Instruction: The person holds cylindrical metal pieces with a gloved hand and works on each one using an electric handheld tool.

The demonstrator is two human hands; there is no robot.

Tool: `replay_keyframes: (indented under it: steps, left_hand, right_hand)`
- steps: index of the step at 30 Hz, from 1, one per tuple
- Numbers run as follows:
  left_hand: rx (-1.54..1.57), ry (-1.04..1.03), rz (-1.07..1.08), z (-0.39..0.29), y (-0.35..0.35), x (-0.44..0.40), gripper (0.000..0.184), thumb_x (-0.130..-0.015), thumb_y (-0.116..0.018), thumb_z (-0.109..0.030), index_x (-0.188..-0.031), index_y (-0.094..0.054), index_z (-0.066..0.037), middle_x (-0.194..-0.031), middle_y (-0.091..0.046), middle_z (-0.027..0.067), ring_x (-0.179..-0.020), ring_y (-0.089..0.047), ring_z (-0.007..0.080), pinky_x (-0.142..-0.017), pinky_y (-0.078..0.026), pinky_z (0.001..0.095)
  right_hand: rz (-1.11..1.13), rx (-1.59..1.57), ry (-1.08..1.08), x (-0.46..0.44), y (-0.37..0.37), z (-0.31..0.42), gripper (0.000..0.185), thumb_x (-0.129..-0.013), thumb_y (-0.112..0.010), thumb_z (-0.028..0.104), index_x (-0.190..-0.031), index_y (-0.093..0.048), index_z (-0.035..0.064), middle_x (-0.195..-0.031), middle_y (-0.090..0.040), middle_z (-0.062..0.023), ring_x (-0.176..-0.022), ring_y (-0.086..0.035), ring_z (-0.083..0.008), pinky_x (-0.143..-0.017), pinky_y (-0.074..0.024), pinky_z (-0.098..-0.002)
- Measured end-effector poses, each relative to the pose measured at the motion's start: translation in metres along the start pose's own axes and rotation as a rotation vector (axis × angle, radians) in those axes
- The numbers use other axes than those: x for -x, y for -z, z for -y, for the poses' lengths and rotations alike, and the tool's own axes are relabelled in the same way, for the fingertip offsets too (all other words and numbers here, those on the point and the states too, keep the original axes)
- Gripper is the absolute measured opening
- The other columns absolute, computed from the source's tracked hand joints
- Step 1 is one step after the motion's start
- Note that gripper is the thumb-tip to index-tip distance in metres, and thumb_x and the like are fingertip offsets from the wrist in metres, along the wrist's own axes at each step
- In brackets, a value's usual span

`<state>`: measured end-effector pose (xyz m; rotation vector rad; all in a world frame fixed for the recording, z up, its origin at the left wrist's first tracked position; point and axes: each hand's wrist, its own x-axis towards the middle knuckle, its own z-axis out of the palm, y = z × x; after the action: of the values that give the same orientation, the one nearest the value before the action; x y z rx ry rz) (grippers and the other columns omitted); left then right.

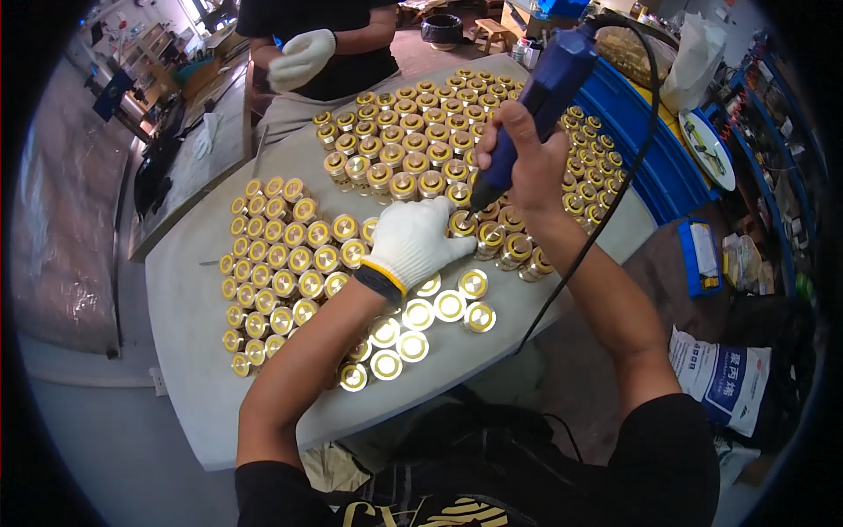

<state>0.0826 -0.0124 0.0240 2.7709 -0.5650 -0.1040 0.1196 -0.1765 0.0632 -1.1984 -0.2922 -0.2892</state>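
Note:
My right hand (531, 162), bare, is wrapped round a dark blue electric screwdriver (562, 70) with a black cord. The tool slants down, and its thin tip meets the top of a brass-coloured metal cylinder (462, 226). My left hand (413, 241), in a white knit glove, grips the side of that cylinder, thumb in front and fingers behind; the fingertips are partly hidden. Several similar cylinders (413, 162) with raised centres stand in rows behind and to the right. Flat-topped cylinders (284, 283) stand to the left and in front of my left hand.
The cylinders stand on a grey table (202, 351). Across it is a person with a white-gloved hand (303, 60). A blue container (645, 158) and a plate (707, 149) are at the right. The screwdriver's black cord (606, 215) hangs past my right forearm. A printed sack (724, 378) lies lower right.

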Motion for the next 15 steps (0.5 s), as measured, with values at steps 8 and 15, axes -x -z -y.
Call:
replay_keyframes:
  steps: [8, 15]
  left_hand:
    - [-0.002, -0.162, -0.074, 0.006, -0.002, 0.001, 0.049, -0.074, -0.075, -0.050, -0.087, -0.069, -0.003, -0.073, -0.068, 0.0183, -0.072, -0.069, 0.0359, -0.070, -0.055, 0.0472]
    - [-0.058, -0.361, 0.008, 0.016, 0.007, -0.009, 0.048, -0.075, -0.072, -0.050, -0.085, -0.067, -0.003, -0.074, -0.068, 0.0168, -0.072, -0.069, 0.0345, -0.071, -0.054, 0.0468]
  right_hand:
    - [0.075, 0.028, -0.036, 0.010, -0.005, -0.002, 0.043, -0.089, -0.077, 0.041, -0.089, -0.058, 0.0022, -0.069, -0.061, -0.0070, -0.055, -0.061, -0.0161, -0.052, -0.0510, -0.0291]
    - [0.109, -0.057, -0.048, 0.014, -0.001, 0.000, 0.049, -0.088, -0.077, 0.045, -0.094, -0.058, 0.0011, -0.070, -0.061, -0.0075, -0.056, -0.061, -0.0169, -0.053, -0.0513, -0.0302]
